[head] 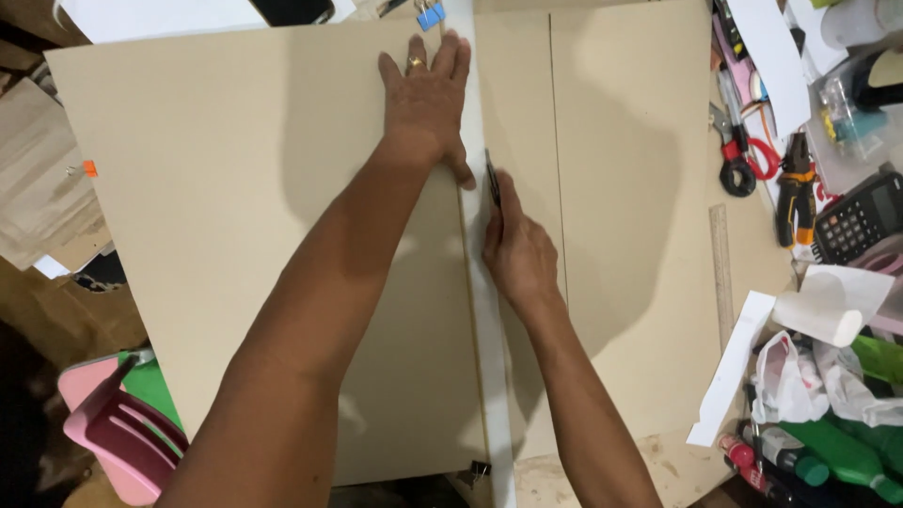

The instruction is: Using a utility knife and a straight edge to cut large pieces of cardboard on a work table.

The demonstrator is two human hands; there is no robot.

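Nearest, a black binder clip (479, 468) grips the near end of a long white straightedge (488, 310), which runs near to far across a large tan cardboard sheet (216, 188), its long axis almost straight away from the viewer. The sheet is flat, plain and matte, with a thin line running parallel to the straightedge further right. Just right of the straightedge, the right hand (517, 254) is closed around a slim dark cutting tool (493, 183), whose tip points far and sits against the straightedge's right edge. Farther off, the left hand (428, 99) lies flat with fingers spread, pressing the straightedge and sheet down; a ring shows on one finger. A blue binder clip (430, 13) sits at the far end. Well to the right lie a wooden ruler (721, 273), red-handled scissors (745, 160), orange-handled pliers (798, 188), a calculator (861, 218) and green bottles (842, 452). At near left stands a pink chair (108, 428).
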